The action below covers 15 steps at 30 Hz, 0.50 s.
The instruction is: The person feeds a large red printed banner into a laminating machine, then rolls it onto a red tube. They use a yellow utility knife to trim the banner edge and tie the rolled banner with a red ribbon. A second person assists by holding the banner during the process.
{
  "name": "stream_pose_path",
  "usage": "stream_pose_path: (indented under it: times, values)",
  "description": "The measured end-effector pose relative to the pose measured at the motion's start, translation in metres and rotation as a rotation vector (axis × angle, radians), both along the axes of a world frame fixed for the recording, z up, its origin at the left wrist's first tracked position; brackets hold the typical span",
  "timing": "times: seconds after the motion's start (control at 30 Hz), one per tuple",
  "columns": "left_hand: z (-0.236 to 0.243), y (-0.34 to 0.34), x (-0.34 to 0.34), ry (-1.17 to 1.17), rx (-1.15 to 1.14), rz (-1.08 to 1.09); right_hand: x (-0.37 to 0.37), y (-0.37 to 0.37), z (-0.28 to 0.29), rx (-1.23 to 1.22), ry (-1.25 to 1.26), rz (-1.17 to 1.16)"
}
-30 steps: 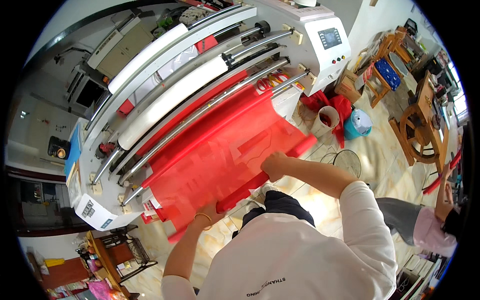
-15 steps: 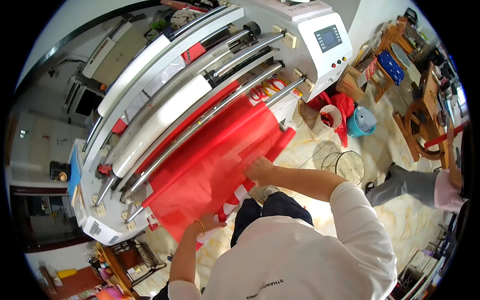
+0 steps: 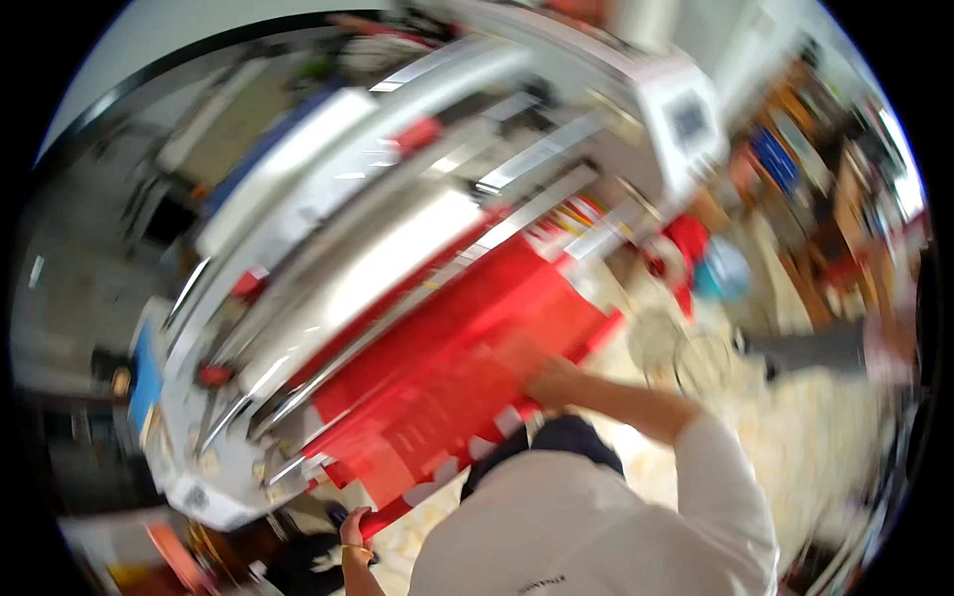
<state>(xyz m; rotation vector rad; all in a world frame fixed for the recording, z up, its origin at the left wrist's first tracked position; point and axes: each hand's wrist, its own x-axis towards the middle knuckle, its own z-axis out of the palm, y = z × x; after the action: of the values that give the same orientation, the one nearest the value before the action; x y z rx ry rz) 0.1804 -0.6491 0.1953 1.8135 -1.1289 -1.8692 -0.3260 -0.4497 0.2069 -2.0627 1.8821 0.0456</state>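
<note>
The left hand [image 3: 355, 529] is gripping the end of the red sheet's [image 3: 417, 412] rolled edge in its curled fingers, while the right hand [image 3: 550, 380] is lying over that edge farther along; blur is hiding whether its fingers are closed. White patches [image 3: 479, 425] are showing along the edge between the two hands. Just beyond the fingers, the sheet is spreading flat up to the machine [image 3: 397, 248]; the work seems partway, the near edge appearing rolled and this stretch remaining unrolled. Well beyond the right fingers, a blue bucket [image 3: 723, 270] is standing.
</note>
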Motion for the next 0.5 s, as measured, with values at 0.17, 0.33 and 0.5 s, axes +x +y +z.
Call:
stream_pose_path:
  times: [0.17,0.33,0.5]
  values:
    - [-0.041,0.001,-0.021,0.306,0.003,0.217,0.017,-0.005,-0.008,-0.012,-0.044,-0.028]
    - [-0.007,-0.005,-0.084,-0.518,-0.348,-0.235,-0.004,-0.010,-0.029,0.428,0.044,-0.083]
    - [-0.037,0.024,-0.138,-0.635,-1.304,-1.116,-0.003,-0.034,-0.020,0.736,-0.313,0.048]
